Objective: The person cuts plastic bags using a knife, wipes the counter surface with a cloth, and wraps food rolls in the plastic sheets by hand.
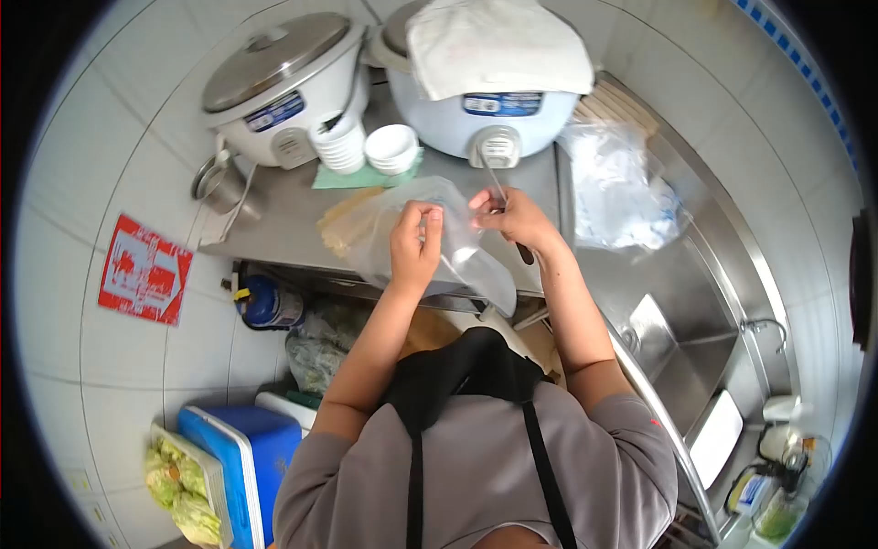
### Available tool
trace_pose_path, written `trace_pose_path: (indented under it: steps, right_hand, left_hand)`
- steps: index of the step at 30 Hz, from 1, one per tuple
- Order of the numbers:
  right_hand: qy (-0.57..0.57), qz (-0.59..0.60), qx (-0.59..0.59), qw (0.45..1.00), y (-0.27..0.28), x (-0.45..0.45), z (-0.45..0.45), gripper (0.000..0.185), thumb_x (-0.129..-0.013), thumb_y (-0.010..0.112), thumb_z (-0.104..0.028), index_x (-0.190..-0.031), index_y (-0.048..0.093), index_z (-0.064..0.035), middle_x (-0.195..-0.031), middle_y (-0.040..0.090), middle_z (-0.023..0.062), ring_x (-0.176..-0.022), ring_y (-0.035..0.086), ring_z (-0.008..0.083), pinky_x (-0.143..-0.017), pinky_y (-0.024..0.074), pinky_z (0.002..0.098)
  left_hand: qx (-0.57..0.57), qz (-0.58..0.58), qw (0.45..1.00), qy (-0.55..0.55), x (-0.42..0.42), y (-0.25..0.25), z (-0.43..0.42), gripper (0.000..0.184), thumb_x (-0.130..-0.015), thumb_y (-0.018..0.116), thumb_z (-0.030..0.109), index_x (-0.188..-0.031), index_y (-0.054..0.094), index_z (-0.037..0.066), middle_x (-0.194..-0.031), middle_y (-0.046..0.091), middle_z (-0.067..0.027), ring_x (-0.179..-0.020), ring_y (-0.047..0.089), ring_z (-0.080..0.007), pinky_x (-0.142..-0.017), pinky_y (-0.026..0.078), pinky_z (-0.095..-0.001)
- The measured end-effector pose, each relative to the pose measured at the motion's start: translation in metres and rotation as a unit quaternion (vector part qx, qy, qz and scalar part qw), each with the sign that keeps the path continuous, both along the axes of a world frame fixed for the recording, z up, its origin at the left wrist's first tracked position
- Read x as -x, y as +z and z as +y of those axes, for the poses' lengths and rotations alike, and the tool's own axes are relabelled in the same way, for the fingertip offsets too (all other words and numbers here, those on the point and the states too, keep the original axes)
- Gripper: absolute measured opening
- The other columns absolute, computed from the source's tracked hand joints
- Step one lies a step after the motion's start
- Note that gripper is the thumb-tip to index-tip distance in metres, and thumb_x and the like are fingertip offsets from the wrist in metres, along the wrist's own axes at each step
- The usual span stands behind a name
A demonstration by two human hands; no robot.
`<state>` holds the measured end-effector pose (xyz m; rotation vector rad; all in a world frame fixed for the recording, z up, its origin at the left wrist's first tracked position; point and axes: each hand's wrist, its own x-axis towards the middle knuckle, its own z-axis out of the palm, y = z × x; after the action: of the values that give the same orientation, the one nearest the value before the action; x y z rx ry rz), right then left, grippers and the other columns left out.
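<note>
A clear plastic bag [471,265] hangs in front of me over the counter's front edge. My left hand [418,242] is closed on the bag's upper left part, with its fingers curled in. My right hand [519,221] is closed around a knife [495,179]; its thin blade points up and away, and its dark handle end sticks out below the palm. The right fingertips are close to the bag's right side; whether they pinch it I cannot tell. Behind the bag lies a tan, flat packet [346,222], partly covered.
Two rice cookers [283,87] [448,110] stand at the back, one under a white cloth [498,48]. White bowls [391,148] sit on a green cloth. Plastic bags [622,188] lie at right, beside the sink [677,371]. Lower left are a blue cooler [242,448] and lettuce [187,494].
</note>
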<state>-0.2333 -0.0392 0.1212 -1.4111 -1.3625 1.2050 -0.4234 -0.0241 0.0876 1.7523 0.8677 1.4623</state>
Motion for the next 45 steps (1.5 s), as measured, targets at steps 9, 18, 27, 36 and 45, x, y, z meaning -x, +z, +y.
trace_pose_path:
  steps: [9, 18, 27, 36, 45]
  right_hand:
    - [-0.204, -0.304, 0.023, 0.930, -0.105, -0.150, -0.017, 0.030, -0.069, 0.072, -0.013, -0.095, 0.063, -0.0024, -0.077, 0.064, 0.0114, -0.066, 0.061, 0.0249, -0.052, 0.0476, 0.0335]
    - [-0.149, -0.143, 0.131, 0.970, -0.105, -0.184, -0.027, 0.025, -0.068, 0.078, -0.018, -0.076, 0.065, 0.0013, -0.060, 0.055, 0.0032, -0.042, 0.042, 0.0122, -0.037, 0.0326, 0.0274]
    - [-0.119, -0.053, 0.096, 0.987, -0.083, -0.155, -0.036, 0.030, -0.072, 0.079, -0.026, -0.074, 0.064, 0.0006, -0.056, 0.047, -0.0009, -0.041, 0.039, 0.0104, -0.037, 0.0315, 0.0267]
    - [-0.203, -0.119, 0.075, 0.969, -0.127, -0.112, -0.020, 0.032, -0.070, 0.078, -0.028, -0.067, 0.063, -0.0001, -0.051, 0.053, 0.0044, -0.042, 0.051, 0.0153, -0.040, 0.0396, 0.0319]
    - [-0.168, -0.277, 0.075, 0.943, -0.136, -0.134, -0.028, 0.034, -0.070, 0.077, -0.030, -0.075, 0.066, 0.0018, -0.067, 0.065, 0.0161, -0.064, 0.064, 0.0274, -0.063, 0.0485, 0.0369]
  left_hand:
    - [-0.171, 0.508, 0.829, 0.159, -0.037, -0.149, 0.026, 0.068, -0.085, 0.056, 0.047, -0.131, 0.043, -0.001, -0.131, 0.042, -0.0191, -0.125, 0.036, -0.0342, -0.103, 0.026, -0.0520]
    - [0.142, 0.540, 0.808, 0.191, 0.000, -0.104, 0.065, 0.063, -0.074, 0.069, 0.048, -0.113, 0.056, 0.000, -0.124, 0.050, -0.0212, -0.110, 0.050, -0.0344, -0.090, 0.040, -0.0436]
    - [-0.142, 0.384, 0.887, 0.214, 0.014, -0.035, 0.092, 0.018, -0.082, 0.062, 0.018, -0.096, 0.064, 0.006, -0.095, 0.061, -0.0145, -0.086, 0.056, -0.0331, -0.078, 0.043, -0.0416]
    - [-0.058, 0.214, 0.970, -0.096, -0.132, -0.061, -0.019, 0.021, -0.080, 0.061, 0.010, -0.096, 0.051, 0.001, -0.093, 0.054, -0.0192, -0.090, 0.053, -0.0368, -0.079, 0.045, -0.0421]
    - [-0.039, 0.224, 0.973, -0.031, -0.157, -0.125, -0.027, 0.022, -0.073, 0.071, 0.013, -0.083, 0.054, 0.002, -0.081, 0.055, -0.0122, -0.075, 0.056, -0.0294, -0.068, 0.046, -0.0388]
